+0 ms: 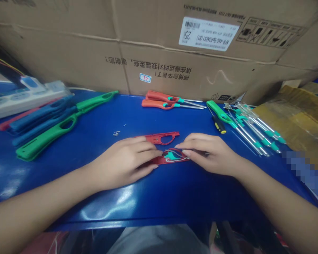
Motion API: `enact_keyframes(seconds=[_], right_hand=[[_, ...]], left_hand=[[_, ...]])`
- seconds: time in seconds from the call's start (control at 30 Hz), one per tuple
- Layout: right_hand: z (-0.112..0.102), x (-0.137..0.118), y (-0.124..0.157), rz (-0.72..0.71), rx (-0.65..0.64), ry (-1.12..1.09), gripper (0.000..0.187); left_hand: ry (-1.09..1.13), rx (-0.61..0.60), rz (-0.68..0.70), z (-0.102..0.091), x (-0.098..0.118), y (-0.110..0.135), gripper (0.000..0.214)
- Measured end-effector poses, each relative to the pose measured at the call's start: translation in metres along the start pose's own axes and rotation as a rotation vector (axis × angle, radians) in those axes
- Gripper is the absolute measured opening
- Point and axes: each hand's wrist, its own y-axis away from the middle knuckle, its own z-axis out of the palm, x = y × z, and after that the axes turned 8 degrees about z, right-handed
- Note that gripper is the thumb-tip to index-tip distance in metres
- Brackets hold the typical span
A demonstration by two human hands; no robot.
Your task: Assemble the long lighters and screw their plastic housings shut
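Note:
A red lighter casing half lies on the blue table, with a green trigger and thin wires inside it. My left hand is closed around the casing's rear end, fingertips beside the trigger. At its front end, the thumb and fingers of my right hand are pinched together where the wires run; what lies between them is hidden. Just behind sits a second red casing half with a handle loop, partly covered by my left hand.
Small screws lie left of centre. Green casings and blue casings lie left by a power strip. Orange lighters, a screwdriver and metal lighter tubes lie behind and right. A cardboard box walls the back.

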Motion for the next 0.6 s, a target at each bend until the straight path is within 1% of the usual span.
enact_keyframes(seconds=[0.17,0.23,0.33,0.43,0.5,0.6], right_hand=[[-0.004,0.010,-0.001,0.032,0.088,0.164,0.022],[-0.007,0.013,-0.001,0.072,0.127,0.240,0.021],[-0.014,0.017,-0.002,0.193,0.225,0.307,0.021],[-0.022,0.021,-0.002,0.365,0.328,0.320,0.024],[-0.026,0.026,-0.002,0.457,0.355,0.324,0.027],[-0.028,0.035,-0.002,0.479,0.339,0.347,0.028]], left_hand=[[-0.004,0.006,-0.005,0.001,-0.001,0.000,0.029],[-0.006,0.004,-0.008,0.000,0.000,0.000,0.029],[-0.004,0.008,-0.013,-0.003,0.000,-0.001,0.029],[0.005,0.024,-0.010,-0.005,0.001,-0.002,0.026],[0.003,0.028,-0.008,-0.006,0.001,-0.002,0.026],[-0.007,0.024,-0.006,-0.007,0.002,-0.002,0.027]])
